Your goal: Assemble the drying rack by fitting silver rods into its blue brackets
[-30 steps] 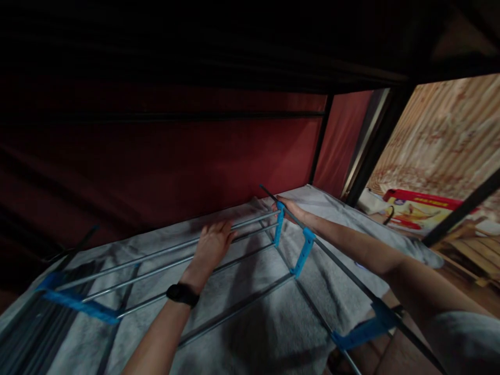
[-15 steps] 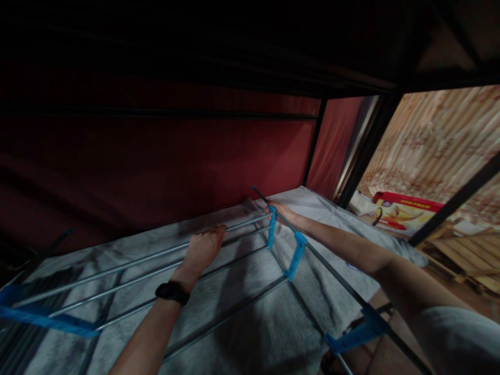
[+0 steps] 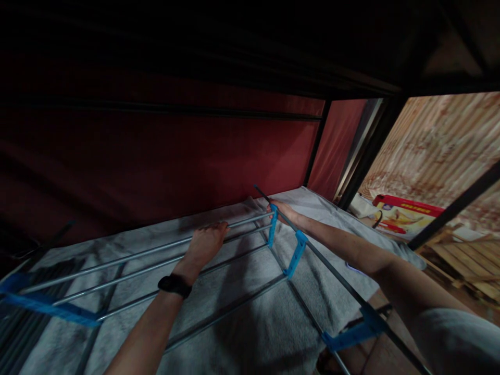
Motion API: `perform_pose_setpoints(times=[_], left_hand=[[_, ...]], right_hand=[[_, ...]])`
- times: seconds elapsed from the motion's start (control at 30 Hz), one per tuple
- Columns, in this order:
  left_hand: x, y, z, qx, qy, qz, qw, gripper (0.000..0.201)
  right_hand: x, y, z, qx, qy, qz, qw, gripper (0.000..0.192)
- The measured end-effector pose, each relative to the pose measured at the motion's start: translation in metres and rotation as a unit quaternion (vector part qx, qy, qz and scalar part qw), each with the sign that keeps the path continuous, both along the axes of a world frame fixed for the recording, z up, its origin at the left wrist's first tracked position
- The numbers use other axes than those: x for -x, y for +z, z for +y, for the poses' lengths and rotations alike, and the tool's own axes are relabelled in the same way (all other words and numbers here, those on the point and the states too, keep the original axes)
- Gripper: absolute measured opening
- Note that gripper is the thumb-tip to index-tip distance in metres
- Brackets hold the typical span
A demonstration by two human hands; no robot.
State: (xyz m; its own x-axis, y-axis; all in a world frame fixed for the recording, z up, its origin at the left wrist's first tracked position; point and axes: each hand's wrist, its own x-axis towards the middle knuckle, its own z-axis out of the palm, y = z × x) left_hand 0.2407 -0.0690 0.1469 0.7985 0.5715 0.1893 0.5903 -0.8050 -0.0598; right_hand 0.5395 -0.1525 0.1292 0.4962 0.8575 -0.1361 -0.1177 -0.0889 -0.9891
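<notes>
A partly built rack of thin metal tubes and blue plastic connectors lies on a grey cloth. My left hand (image 3: 208,240), with a dark band at the wrist, is closed around the rack's upper metal tube (image 3: 135,256). At the far right corner, my right hand (image 3: 284,210) grips a blue connector (image 3: 273,225) where the tube ends meet; its fingers are partly hidden behind it. Nearer me along the same side rail sits a second blue connector (image 3: 296,255), with another blue connector (image 3: 353,335) below my right forearm. A long blue bracket (image 3: 50,308) joins the tubes at the left end.
Several loose dark tubes (image 3: 23,333) lie on the cloth (image 3: 250,317) at the left. A red panel (image 3: 219,161) closes the back, with a dark frame post (image 3: 365,151) at the right. Beyond it are a red and yellow box (image 3: 406,214) and wooden slats (image 3: 469,260).
Both hands keep their places on the rack. The rack's left end appears slightly higher and farther right, and the view has shifted a little.
</notes>
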Motion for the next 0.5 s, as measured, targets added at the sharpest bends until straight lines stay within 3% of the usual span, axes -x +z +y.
perform_pose_setpoints(times=[0.17, 0.27, 0.37, 0.5], left_hand=[[0.012, -0.003, -0.013, -0.042, -0.025, -0.087, 0.995, 0.046], [0.034, -0.002, -0.019, -0.059, -0.001, -0.135, 0.989, 0.046], [0.073, 0.002, -0.021, -0.099, 0.071, -0.184, 0.975, 0.044], [0.142, 0.023, -0.024, -0.158, 0.256, -0.207, 0.931, 0.045]], right_hand=[[-0.002, -0.002, -0.010, -0.011, 0.034, -0.017, 0.999, 0.025], [-0.008, -0.007, -0.010, -0.001, 0.032, -0.039, 0.999, 0.025], [-0.015, -0.011, -0.007, 0.029, 0.025, -0.077, 0.996, 0.034], [-0.024, -0.003, -0.009, 0.042, 0.003, -0.229, 0.973, 0.037]])
